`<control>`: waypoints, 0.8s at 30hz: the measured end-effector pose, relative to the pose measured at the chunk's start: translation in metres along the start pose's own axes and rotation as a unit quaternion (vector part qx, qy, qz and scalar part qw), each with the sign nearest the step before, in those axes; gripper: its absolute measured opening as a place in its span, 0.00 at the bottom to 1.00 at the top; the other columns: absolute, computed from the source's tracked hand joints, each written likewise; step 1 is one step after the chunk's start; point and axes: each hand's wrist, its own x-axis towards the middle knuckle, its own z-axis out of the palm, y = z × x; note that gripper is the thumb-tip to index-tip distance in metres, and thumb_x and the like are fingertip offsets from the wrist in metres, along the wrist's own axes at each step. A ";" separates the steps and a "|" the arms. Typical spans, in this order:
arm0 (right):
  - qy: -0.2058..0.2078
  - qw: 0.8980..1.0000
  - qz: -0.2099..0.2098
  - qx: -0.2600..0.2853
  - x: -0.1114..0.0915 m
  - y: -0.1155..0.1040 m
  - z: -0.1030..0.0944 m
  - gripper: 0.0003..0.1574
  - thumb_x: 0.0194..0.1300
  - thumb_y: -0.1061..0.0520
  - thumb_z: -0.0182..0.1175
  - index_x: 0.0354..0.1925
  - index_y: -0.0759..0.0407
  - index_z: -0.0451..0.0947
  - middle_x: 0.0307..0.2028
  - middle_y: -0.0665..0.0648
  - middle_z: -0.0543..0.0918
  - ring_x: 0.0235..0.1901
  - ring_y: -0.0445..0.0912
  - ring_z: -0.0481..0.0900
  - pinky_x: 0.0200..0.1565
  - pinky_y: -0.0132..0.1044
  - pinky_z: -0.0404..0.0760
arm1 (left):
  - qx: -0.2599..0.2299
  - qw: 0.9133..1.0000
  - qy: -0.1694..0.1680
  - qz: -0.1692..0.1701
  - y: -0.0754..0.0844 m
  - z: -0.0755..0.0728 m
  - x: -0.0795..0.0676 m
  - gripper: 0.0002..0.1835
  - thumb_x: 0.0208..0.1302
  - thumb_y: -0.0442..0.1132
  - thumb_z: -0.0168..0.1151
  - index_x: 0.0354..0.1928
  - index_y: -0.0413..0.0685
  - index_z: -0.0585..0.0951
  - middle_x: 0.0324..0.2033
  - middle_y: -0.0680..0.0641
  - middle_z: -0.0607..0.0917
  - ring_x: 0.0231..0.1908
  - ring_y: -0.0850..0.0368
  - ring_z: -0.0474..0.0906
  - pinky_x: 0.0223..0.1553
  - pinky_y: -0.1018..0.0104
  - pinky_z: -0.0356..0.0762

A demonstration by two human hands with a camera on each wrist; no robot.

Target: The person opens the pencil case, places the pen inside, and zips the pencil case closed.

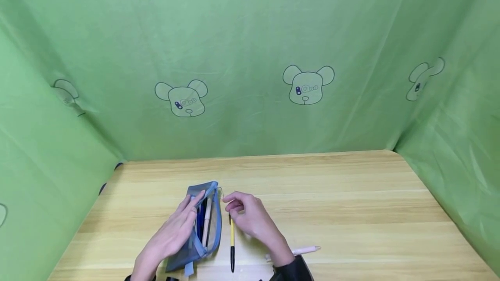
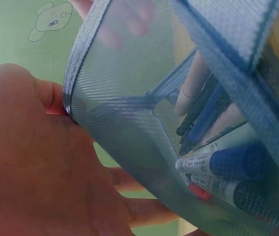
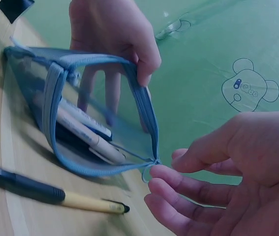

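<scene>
A blue mesh pencil case (image 1: 219, 229) lies on the table with its zip mouth gaping. My left hand (image 1: 172, 231) grips the case's edge, thumb over the zip rim and the other fingers behind the mesh, as the right wrist view shows. Inside are several pens, among them a light pink pen (image 1: 207, 220) and a blue-capped marker (image 2: 242, 161). Near the far end of the zip, by a small loop (image 3: 145, 174), my right hand (image 1: 251, 216) hovers with loosely bent fingers and nothing visible in them. Below it lies a yellow and black pen (image 1: 232, 246).
A pale pink pen (image 1: 306, 250) lies partly hidden under the right wrist. The wooden table (image 1: 351, 211) is bordered by a green curtain (image 1: 250, 25) printed with bear heads at the back and both sides.
</scene>
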 end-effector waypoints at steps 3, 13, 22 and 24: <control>-0.002 1.000 0.001 -0.009 -0.002 0.003 -0.006 0.21 0.58 0.70 0.59 0.51 0.62 0.81 0.37 0.58 0.86 0.37 0.45 0.82 0.45 0.42 0.84 | 0.000 1.000 -0.003 0.002 0.001 0.000 0.000 0.27 0.81 0.44 0.27 0.78 0.53 0.55 0.74 0.33 0.52 0.72 0.36 0.47 0.63 0.28 0.54; -0.008 0.999 -0.002 -0.036 -0.011 0.010 -0.028 0.21 0.59 0.68 0.61 0.52 0.57 0.79 0.38 0.56 0.85 0.38 0.43 0.81 0.44 0.39 0.84 | -0.002 1.000 -0.006 0.010 -0.001 0.001 0.000 0.27 0.81 0.43 0.25 0.78 0.51 0.54 0.75 0.41 0.54 0.73 0.37 0.44 0.65 0.30 0.50; -0.086 0.990 -0.044 -0.098 -0.025 0.014 -0.051 0.16 0.58 0.64 0.66 0.46 0.58 0.81 0.33 0.50 0.83 0.36 0.42 0.80 0.42 0.37 0.84 | -0.006 1.000 -0.004 0.013 -0.001 0.002 0.000 0.27 0.81 0.44 0.26 0.78 0.51 0.55 0.75 0.42 0.55 0.73 0.38 0.44 0.65 0.30 0.50; -0.104 0.987 -0.045 -0.115 -0.028 0.014 -0.055 0.17 0.57 0.63 0.67 0.47 0.59 0.81 0.34 0.51 0.83 0.36 0.42 0.79 0.43 0.38 0.84 | -0.006 1.000 -0.004 0.013 -0.001 0.002 0.001 0.27 0.81 0.44 0.26 0.78 0.51 0.55 0.75 0.42 0.54 0.73 0.38 0.44 0.66 0.30 0.50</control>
